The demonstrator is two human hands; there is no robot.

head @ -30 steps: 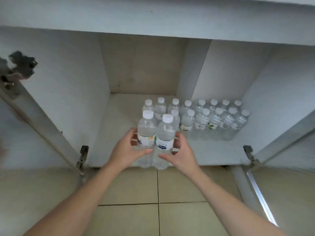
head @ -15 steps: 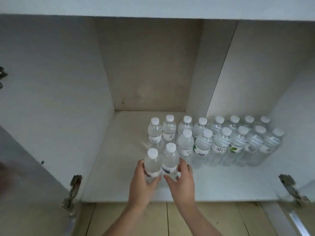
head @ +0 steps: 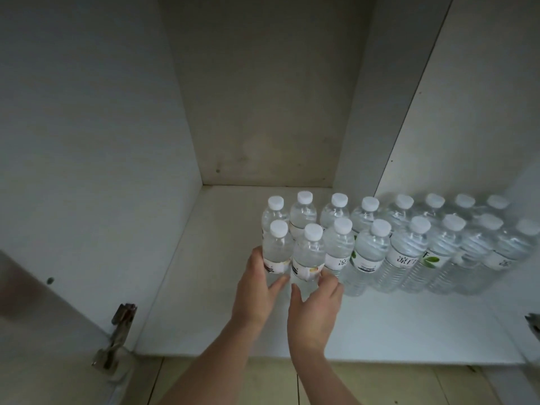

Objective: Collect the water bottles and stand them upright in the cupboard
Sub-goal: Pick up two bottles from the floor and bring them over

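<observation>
Hands wrapped on two bottles: left hand (head: 253, 283) on outer bottle (head: 277, 250), right hand (head: 314, 305) on inner bottle (head: 308, 258). I'd slide both flush against the front row, keep them vertical, then let go.

clear water bottles (head: 369, 249) with white caps and white labels, one with a green leaf (head: 432, 261), in a white cupboard (head: 96, 159)

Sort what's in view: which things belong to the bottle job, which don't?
Job: two bottles in hand; left hand; right hand; standing bottles; cupboard shelf.
Not job: door hinge; floor tiles.
</observation>
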